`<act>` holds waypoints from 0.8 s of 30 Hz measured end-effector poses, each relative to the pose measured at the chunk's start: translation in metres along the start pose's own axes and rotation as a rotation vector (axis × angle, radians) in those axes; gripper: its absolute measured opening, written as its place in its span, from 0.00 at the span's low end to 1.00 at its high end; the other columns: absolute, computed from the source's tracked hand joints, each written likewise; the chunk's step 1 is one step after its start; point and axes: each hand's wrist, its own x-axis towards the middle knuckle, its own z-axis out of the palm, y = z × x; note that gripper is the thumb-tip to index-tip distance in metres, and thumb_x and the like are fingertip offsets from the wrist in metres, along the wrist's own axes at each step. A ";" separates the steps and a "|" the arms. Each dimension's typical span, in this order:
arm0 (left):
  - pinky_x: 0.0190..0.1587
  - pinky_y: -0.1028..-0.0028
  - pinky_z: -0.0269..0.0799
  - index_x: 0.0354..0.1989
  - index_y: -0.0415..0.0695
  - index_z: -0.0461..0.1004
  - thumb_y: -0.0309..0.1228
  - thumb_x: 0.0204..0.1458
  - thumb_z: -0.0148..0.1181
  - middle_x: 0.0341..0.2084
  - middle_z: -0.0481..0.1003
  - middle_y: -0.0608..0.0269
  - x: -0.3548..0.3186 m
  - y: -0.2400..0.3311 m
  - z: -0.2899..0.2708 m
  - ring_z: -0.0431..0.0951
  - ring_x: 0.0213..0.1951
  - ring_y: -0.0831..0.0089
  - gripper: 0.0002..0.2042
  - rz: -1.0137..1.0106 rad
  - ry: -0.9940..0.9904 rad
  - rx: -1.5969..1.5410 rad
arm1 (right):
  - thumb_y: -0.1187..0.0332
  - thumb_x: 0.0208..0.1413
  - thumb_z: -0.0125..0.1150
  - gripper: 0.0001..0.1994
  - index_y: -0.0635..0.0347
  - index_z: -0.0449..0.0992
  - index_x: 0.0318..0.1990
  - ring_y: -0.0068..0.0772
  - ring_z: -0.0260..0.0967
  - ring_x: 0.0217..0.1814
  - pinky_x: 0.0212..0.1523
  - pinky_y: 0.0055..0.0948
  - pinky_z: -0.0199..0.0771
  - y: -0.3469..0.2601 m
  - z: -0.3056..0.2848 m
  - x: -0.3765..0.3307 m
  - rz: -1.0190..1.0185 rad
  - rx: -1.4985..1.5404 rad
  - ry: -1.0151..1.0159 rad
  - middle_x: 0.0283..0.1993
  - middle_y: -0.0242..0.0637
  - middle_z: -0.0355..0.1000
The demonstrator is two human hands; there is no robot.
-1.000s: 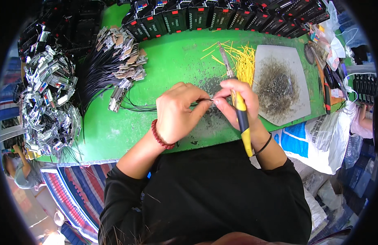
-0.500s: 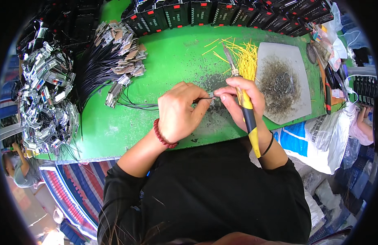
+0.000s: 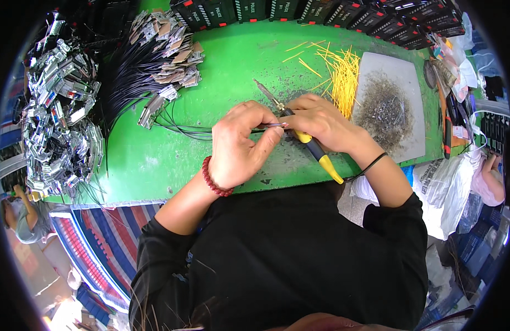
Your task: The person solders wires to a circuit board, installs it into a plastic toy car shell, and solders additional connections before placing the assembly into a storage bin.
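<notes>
My left hand (image 3: 236, 144) is closed in a pinch on a thin black cable (image 3: 193, 131), whose end pokes out between thumb and forefinger. Leftward the cable trails to a silvery metal connector piece (image 3: 157, 107) lying on the green table (image 3: 139, 171). Fingers of my right hand (image 3: 324, 122) are wrapped around a soldering iron (image 3: 323, 160) with a yellow and black handle. Its metal shaft points up and left, away from me. The right fingertips meet the left ones at the cable end, where the small details are hidden.
A heap of silvery connectors (image 3: 64, 110) lies far left, beside bundled black cables with metal and brown ends (image 3: 166, 55). Yellow thin tubes (image 3: 343, 77) and a grey board with dark residue (image 3: 417, 105) lie to the right. Black boxes (image 3: 285, 10) line the back edge.
My right hand has turned palm-down and moved in toward the left hand. The soldering iron swung from near upright to slanting, its tip now further left. My left hand keeps the cable.
</notes>
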 end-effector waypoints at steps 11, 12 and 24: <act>0.33 0.65 0.73 0.27 0.44 0.74 0.25 0.41 0.64 0.27 0.76 0.60 -0.008 -0.015 0.036 0.77 0.32 0.59 0.05 -0.015 -0.093 0.185 | 0.69 0.43 0.65 0.20 0.50 0.74 0.48 0.36 0.65 0.34 0.32 0.35 0.59 -0.033 0.033 -0.017 0.360 -0.316 0.321 0.26 0.30 0.65; 0.33 0.65 0.73 0.27 0.44 0.74 0.24 0.41 0.64 0.27 0.76 0.60 -0.007 -0.018 0.040 0.77 0.33 0.59 0.05 -0.009 -0.098 0.219 | 0.70 0.42 0.66 0.22 0.50 0.74 0.49 0.37 0.65 0.33 0.32 0.36 0.60 -0.035 0.033 -0.017 0.386 -0.269 0.357 0.26 0.31 0.65; 0.33 0.66 0.74 0.21 0.41 0.72 0.22 0.38 0.61 0.29 0.76 0.61 0.000 -0.019 0.049 0.77 0.32 0.60 0.03 -0.052 -0.155 0.299 | 0.57 0.62 0.57 0.25 0.69 0.69 0.58 0.22 0.75 0.31 0.35 0.22 0.72 -0.064 0.002 -0.087 0.685 0.333 0.711 0.31 0.39 0.79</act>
